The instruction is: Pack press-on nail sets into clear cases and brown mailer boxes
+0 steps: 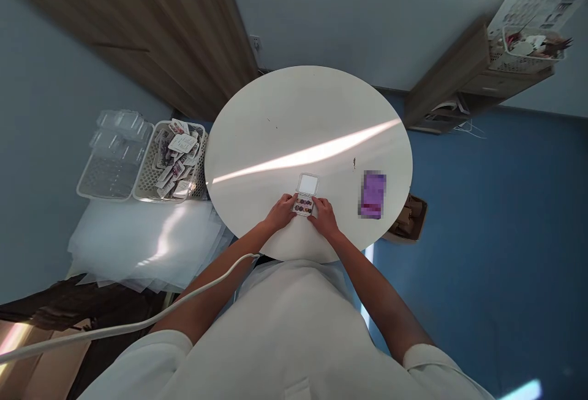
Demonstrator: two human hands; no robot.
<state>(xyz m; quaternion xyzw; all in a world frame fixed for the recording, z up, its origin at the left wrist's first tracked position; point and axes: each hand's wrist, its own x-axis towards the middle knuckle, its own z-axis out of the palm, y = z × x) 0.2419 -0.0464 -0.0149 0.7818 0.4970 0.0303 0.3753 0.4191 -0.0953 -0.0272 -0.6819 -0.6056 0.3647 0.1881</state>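
Just past the white shirt [294,326], the person's left hand [281,212] and right hand [325,217] have their fingers curled in, grasping opposite sides of a small case [305,194] at six o'clock on the round counter [307,106]. Its lid stands open toward twelve; rows of little coloured pieces [303,209] show inside. Over at four o'clock I see a blurred purple item [373,192]. Beyond the rim, at nine, sits a basket [143,179] of packets [182,143]; at two, a wooden cabinet [452,69].
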